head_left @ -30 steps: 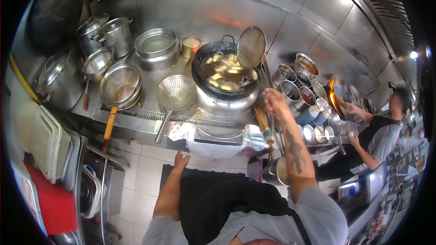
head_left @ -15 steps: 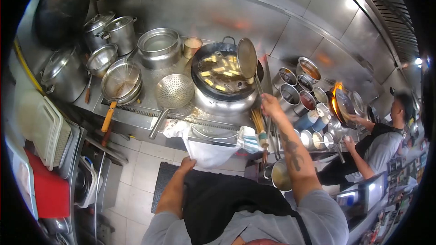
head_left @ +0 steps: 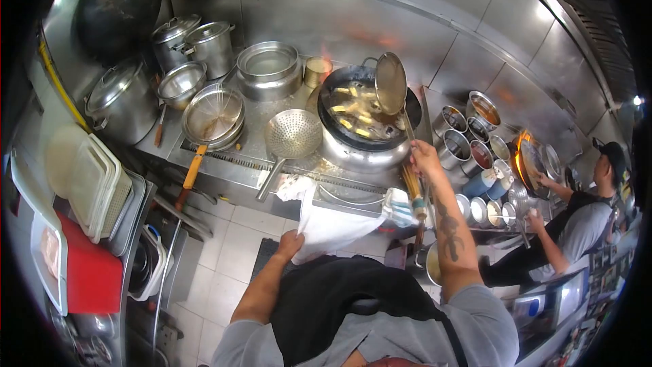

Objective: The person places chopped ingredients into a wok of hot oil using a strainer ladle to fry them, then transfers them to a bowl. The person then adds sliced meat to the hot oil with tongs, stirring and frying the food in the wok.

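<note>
My right hand [head_left: 425, 158] is closed around the handle of a round skimmer [head_left: 390, 83]. The skimmer's head is tilted up over the right side of a dark wok [head_left: 331, 124]. In the wok, several pale yellow pieces [head_left: 364, 119] lie in dark liquid. My left hand [head_left: 291, 245] grips the lower left corner of a white cloth [head_left: 333, 229], which hangs from the front of the stove. To the left of the wok, a perforated ladle [head_left: 293, 134] rests on the counter with its handle over the edge.
Strainers [head_left: 213, 115], lidded pots [head_left: 209, 47] and a wide pot [head_left: 269, 78] stand on the left. Sauce containers [head_left: 479, 153] crowd the right, near flames [head_left: 523, 153] where a co-worker [head_left: 577, 224] stands. A bamboo brush [head_left: 413, 190] hangs by my right hand.
The view has shifted, so the stove appears farther right. My left hand keeps hold of the cloth, which looks more spread out. The skimmer stays raised over the wok's right side.
</note>
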`<state>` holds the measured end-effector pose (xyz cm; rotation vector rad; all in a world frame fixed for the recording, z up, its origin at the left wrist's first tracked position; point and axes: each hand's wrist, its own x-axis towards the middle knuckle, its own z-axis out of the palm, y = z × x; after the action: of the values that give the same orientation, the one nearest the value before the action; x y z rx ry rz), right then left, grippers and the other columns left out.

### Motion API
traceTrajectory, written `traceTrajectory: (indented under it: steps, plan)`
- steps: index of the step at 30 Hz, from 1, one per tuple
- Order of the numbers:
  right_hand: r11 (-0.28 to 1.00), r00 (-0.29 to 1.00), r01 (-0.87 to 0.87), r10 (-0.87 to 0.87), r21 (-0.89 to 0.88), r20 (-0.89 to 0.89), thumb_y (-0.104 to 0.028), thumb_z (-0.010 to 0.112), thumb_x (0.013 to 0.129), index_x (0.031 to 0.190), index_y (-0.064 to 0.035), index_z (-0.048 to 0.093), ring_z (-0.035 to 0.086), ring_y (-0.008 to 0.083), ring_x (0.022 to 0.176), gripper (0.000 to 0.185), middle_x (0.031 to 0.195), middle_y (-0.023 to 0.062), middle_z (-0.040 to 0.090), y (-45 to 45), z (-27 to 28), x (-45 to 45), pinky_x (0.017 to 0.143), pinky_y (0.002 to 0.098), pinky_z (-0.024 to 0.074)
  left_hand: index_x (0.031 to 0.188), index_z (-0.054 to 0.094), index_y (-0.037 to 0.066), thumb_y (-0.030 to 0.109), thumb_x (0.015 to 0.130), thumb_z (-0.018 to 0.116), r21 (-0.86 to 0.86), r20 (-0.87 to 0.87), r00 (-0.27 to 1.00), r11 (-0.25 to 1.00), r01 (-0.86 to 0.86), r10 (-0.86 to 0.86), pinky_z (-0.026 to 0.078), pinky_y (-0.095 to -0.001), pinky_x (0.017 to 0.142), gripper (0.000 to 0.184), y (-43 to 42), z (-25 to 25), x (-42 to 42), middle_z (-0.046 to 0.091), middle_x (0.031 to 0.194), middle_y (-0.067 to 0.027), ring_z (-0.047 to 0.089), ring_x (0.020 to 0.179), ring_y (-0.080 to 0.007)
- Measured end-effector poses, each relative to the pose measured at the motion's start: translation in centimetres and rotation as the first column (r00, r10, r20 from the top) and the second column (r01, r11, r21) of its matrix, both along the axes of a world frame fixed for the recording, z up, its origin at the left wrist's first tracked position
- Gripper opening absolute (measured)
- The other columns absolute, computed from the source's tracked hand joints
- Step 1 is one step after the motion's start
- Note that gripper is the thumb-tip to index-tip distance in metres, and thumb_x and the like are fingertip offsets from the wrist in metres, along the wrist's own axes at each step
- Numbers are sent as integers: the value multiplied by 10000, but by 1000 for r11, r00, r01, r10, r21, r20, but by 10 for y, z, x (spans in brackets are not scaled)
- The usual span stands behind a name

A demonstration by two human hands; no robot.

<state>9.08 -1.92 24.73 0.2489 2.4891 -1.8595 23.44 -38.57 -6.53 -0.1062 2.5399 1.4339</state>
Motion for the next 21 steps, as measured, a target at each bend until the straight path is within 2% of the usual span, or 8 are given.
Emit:
traceTrajectory:
  steps: [1,3,4,6,9,12,17,21]
  plan:
    - [1000,1000,2,-2,-1,-2,-103,427,877,1187,-45,451,370,72,365,316,626,14,471,8,-10,-6,316,230,263,815,573,-31,276,786,497,-1,-2,1000,1000,2,-2,446,-428,697,317,1,4,1,593,765,-246,582,759,-382]
    - [921,964,-39,136,386,-226,-74,439,850,1139,-13,504,526,173,462,303,707,86,570,30,-36,-21,402,302,406,838,583,-30,264,783,516,138,115,990,988,64,-80,454,-407,673,307,2,7,6,610,732,-191,598,716,-311]
    - [922,964,-39,136,386,-227,-74,439,850,1139,-13,504,526,173,462,303,707,86,570,37,-45,-24,402,302,406,850,587,-31,235,773,522,131,21,994,986,100,-103,457,-383,627,284,1,1,10,608,679,-134,593,653,-245]
    - [735,781,207,274,646,-562,-83,463,822,1025,25,563,617,351,768,252,886,242,608,43,-52,-23,693,404,483,858,590,-32,233,770,516,114,118,985,987,111,-124,458,-378,638,288,-5,1,17,609,692,-141,593,665,-248]
    - [639,903,209,165,740,-397,-104,478,817,1060,-2,566,569,415,894,278,1000,276,569,47,-49,-15,777,461,457,855,595,-35,231,763,491,94,214,971,992,86,-105,455,-364,652,300,-8,-4,23,613,735,-166,594,694,-252]
    - [590,956,147,122,794,-267,-107,484,800,1067,24,561,554,402,951,307,1019,268,571,47,-41,-17,828,434,449,821,596,-34,242,774,472,119,29,999,992,30,-33,447,-340,618,306,-8,-2,30,607,738,-173,587,673,-217]
    - [546,961,137,128,826,-245,-129,479,811,1044,28,562,563,404,925,293,963,259,587,39,-43,-53,815,450,448,853,549,-44,264,801,445,217,223,975,975,-46,-4,447,-362,671,329,-3,31,30,595,726,-163,575,713,-235]
    - [564,973,125,92,816,-212,-154,472,819,982,10,569,571,416,881,251,877,264,595,12,-35,-71,797,465,449,855,525,-44,278,815,431,219,203,979,973,-65,20,445,-375,668,338,7,22,34,577,709,-170,564,708,-256]
